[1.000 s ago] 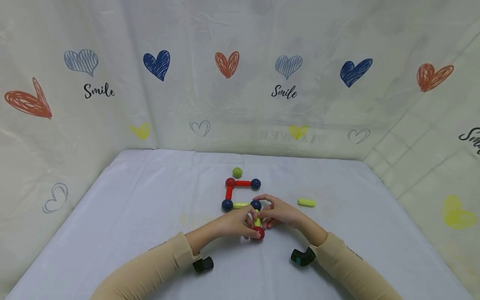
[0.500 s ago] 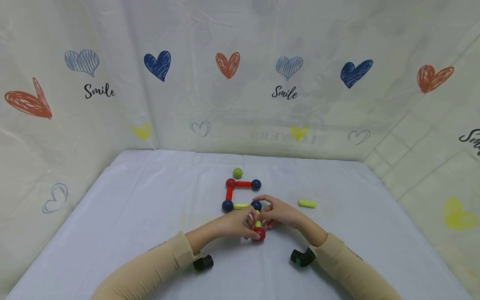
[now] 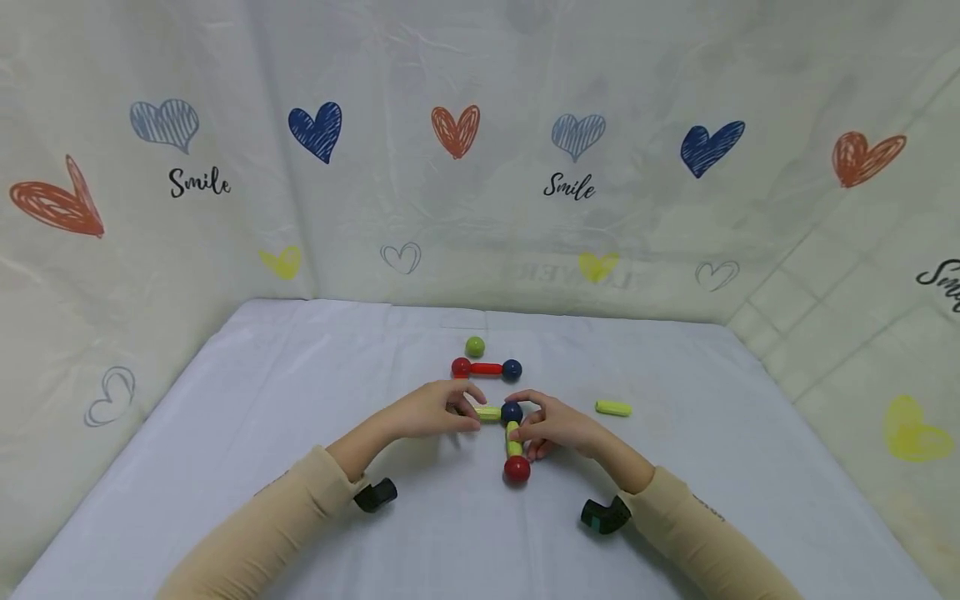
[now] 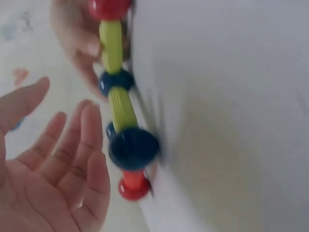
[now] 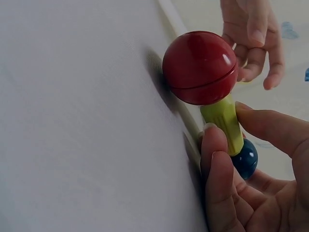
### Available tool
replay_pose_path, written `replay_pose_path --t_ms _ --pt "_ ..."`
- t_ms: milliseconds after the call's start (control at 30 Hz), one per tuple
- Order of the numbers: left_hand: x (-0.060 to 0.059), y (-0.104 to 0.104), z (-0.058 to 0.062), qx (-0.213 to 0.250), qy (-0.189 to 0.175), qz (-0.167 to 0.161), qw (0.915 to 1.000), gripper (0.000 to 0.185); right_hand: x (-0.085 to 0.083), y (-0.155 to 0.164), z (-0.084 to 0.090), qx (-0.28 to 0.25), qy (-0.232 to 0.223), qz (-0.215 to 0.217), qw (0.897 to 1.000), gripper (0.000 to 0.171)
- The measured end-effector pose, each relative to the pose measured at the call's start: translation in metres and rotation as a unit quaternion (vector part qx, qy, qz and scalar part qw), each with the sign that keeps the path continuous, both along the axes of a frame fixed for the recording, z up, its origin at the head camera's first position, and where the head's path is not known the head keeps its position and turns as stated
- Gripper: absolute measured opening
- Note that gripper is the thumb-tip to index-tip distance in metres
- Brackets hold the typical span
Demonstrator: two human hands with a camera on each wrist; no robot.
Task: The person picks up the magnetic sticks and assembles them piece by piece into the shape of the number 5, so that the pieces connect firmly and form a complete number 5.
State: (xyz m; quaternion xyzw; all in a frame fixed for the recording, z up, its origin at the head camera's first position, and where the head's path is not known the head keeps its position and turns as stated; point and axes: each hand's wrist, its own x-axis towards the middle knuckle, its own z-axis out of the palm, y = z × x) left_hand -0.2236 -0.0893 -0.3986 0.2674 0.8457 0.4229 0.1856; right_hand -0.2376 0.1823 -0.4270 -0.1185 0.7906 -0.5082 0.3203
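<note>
Desk (image 3: pixel 262 433) has loads of free room all round; my right grip (image 3: pixel 551 427) pinches the yellow rod (image 3: pixel 513 439), left grip (image 3: pixel 433 408) hovers relaxed, fingers spread.

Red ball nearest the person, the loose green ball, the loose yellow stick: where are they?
Red ball (image 3: pixel 517 470), head view, its middle.
Green ball (image 3: pixel 475 346), head view, its middle.
Yellow stick (image 3: pixel 613 407), head view, mid-length.

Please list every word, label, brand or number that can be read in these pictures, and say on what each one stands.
"Smile": black script on the backdrop cloth, under the left pale-blue heart.
"Smile": same script, under the middle pale-blue heart.
"Sm...": cut off at the right edge, only partly readable.
Faint mirrored letters near the yellow heart: too faint to read.
Toy pieces, sleeves, wrist views: no text.
</note>
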Motion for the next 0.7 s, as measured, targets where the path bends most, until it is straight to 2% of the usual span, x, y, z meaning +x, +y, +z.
replay_pose_path --t_ms 133,267,467,700 --pt "-0.010 -0.021 -0.002 0.005 -0.001 0.027 0.9996 0.034 -0.001 0.000 0.001 0.003 0.000 0.003 1.000 0.063" --pt "-0.019 -0.035 -0.009 -0.015 -0.007 0.053 0.9985 0.031 -0.002 0.000 0.002 0.007 0.005 0.008 1.000 0.063" --pt "-0.027 -0.043 -0.017 -0.046 -0.054 0.038 0.9968 0.041 -0.005 0.000 0.002 0.005 0.004 0.018 1.000 0.063" --pt "-0.030 -0.038 -0.018 -0.062 -0.034 0.019 0.9973 0.041 -0.006 0.005 0.005 0.012 0.005 0.040 0.999 0.066"
